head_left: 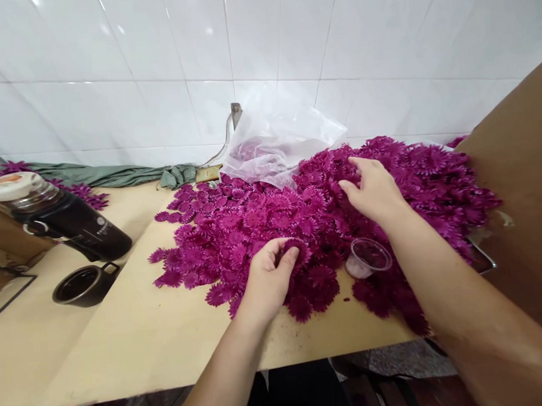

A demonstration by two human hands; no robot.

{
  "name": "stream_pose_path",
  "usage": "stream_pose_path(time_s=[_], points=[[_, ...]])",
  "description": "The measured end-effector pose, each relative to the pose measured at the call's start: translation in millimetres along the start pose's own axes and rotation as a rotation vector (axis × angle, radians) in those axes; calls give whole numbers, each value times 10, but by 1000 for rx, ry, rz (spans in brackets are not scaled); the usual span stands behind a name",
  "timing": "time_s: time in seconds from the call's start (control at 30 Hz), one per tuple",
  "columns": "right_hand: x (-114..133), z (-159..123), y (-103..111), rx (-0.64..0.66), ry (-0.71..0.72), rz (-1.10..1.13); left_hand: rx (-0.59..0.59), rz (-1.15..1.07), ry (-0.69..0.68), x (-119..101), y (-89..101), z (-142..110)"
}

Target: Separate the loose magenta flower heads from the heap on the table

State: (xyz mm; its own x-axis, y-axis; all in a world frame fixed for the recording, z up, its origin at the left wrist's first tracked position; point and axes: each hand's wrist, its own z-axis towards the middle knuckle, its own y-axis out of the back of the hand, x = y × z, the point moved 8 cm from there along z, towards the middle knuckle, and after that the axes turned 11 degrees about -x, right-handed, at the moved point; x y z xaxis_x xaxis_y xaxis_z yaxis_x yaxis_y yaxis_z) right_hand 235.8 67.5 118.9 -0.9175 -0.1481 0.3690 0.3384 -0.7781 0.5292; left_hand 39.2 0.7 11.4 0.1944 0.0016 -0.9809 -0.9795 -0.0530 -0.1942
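Presently, in the head view, the left hand (269, 278) pinches one magenta artificial flower head (304, 254), with the thumb lying over it and the fingers bent behind. The other flower heads make a wide, loose pile (254, 219), which spreads beyond this pinch and continues to the right of it, until under the right hand (378, 189). The right hand has its thumb and forefinger apart, and I see nothing between them; whether the fingertips touch the flowers, I cannot tell.

To do this handling well, I think it is better to keep the pinch light and near the middle of the flower head, because the thin petal tips probably bend easily. For the right hand, it seems wise to take one piece from the top of the pile, so that the neighbours are not dragged along. Some care is also needed with the clear plastic cup (367, 260), which stands just beside the right forearm, on the near side of that hand; a low elbow could perhaps knock it.

About the pose: the left forearm rises from the lower edge, and its hand is low at the near side of the pile. The right forearm comes slantwise from the lower right, and its hand is farther forward, palm turned down and inward. Beyond both hands, a translucent plastic bag (280, 146) lies against the pile.
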Motion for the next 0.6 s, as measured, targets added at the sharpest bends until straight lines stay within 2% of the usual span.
stream_pose_path(time_s=[0.07, 0.13, 0.17, 0.23, 0.37, 0.47, 0.53, 0.6], points=[[206, -162, 60, 72, 94, 117, -29, -35, 23, 14, 39, 56], [471, -444, 72, 255, 135, 295, -39, -36, 28, 19, 48, 94], [590, -614, 35, 404, 118, 387, -42, -30, 21, 17, 47, 105], [750, -867, 6, 575, 57, 499, -55, -9, -10, 6, 45, 117], [868, -1065, -106, 736, -48, 690, -53, 20, -41, 43, 35, 144], [886, -1065, -180, 725, -72, 781, -27, 8, -34, 90, 42, 168], [870, -1029, -175, 598, -31, 700, -29, 13, -41, 89, 65, 173], [874, -1002, -126, 426, 58, 521, -27, 38, -53, 63, 75, 166]])
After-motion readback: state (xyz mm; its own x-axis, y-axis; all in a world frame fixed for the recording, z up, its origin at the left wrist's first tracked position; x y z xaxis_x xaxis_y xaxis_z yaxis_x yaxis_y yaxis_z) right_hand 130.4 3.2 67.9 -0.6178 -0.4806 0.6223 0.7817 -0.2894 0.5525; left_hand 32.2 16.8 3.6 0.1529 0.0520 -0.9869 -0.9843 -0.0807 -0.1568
